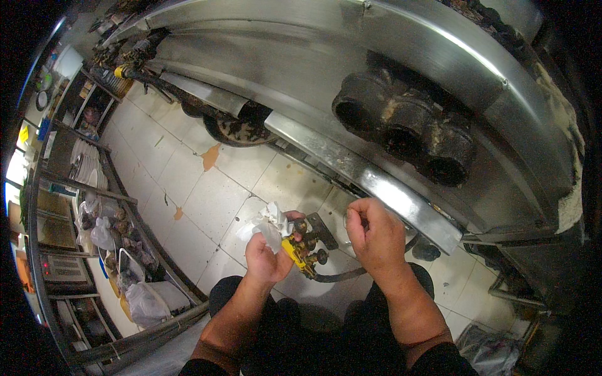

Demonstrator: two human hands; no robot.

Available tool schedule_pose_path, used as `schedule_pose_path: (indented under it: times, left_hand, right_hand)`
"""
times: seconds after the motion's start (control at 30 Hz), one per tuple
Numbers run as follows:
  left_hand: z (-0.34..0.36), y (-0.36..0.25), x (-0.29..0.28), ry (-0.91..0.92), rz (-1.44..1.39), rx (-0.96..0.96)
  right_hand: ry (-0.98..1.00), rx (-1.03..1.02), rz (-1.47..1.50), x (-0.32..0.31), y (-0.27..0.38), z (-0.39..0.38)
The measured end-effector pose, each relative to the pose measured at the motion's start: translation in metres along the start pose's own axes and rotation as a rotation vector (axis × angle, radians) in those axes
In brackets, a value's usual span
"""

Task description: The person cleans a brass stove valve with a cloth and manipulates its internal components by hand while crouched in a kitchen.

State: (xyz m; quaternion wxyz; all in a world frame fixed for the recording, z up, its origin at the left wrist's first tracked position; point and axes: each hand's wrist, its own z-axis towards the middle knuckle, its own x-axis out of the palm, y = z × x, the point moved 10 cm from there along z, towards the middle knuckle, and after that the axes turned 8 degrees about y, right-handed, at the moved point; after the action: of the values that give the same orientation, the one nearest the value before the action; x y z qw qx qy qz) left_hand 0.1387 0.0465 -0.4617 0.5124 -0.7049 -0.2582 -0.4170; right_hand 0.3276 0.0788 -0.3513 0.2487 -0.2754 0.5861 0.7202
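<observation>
My left hand (266, 263) holds crumpled white tissue (263, 229) and a yellow-and-brass valve fitting (301, 254), its fingers wrapped round them. A dark metal plate (323, 229) sits on the fitting, and a black hose (338, 276) runs from it toward the right. Just right of the fitting my right hand (370, 232) is raised with thumb and fingers pinched together. What, if anything, is between them is too hidden to make out.
A steel stove front (263, 50) with three blackened burner housings (401, 131) spans the top and right, above a steel rail (401, 194). A dark pan (232, 138) lies underneath. Left, shelving (66, 178) holds stacked plates and bags. White floor tiles (188, 232) show brown scraps.
</observation>
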Motion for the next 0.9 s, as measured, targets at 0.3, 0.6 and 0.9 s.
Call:
schedule_pose_path:
  times: [0.3, 0.6, 0.9]
  left_hand:
    - [0.0005, 0.0023, -0.0014, 0.031, -0.028, -0.009]
    - [0.0013, 0.0009, -0.0013, 0.038, -0.036, 0.007]
    - [0.0013, 0.0007, -0.0019, -0.008, -0.005, 0.006]
  right_hand:
    - [0.001, -0.008, 0.015, 0.0022, -0.0009, 0.0008]
    - [0.001, -0.011, 0.007, 0.0021, 0.0013, 0.0009]
    - [-0.003, -0.030, 0.006, 0.0009, 0.0012, -0.0003]
